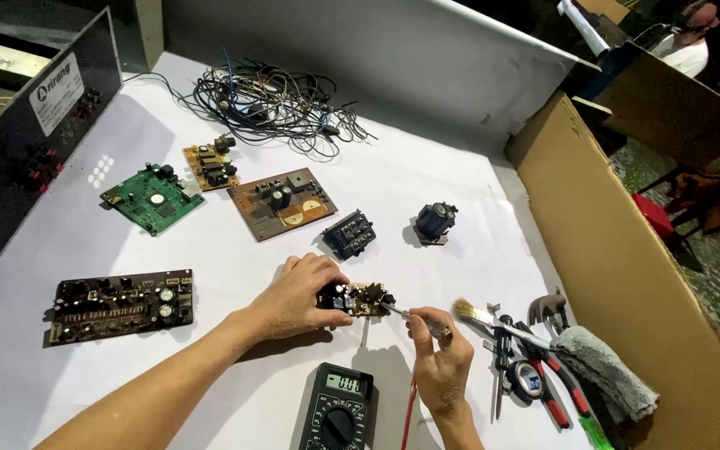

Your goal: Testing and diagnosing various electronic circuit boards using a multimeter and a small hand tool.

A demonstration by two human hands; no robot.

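The left hand [297, 293] sits in the middle of the picture with its fingers curled down over a small brown circuit board with dark parts on top [362, 299], holding it against the white table top [427, 179]. The right hand [441, 360], just below and to the right, is closed in a pinch around a thin metal probe with a red wire [414, 317], and the probe's tip touches the right end of the small board. A black meter with a round dial and a little screen [339, 408] lies at the bottom middle, close to both wrists. To the right lie a paint brush with pale bristles [493, 318], red-handled pliers [556, 387], a roll of dark tape [527, 376] and a grey cloth [606, 372]. On the left is a long dark circuit board [120, 305]. Higher up are a green circuit board [152, 198], a big brown circuit board [282, 202] and a pile of tangled black wires [272, 102]. A tall brown cardboard wall [627, 275] stands along the right edge.
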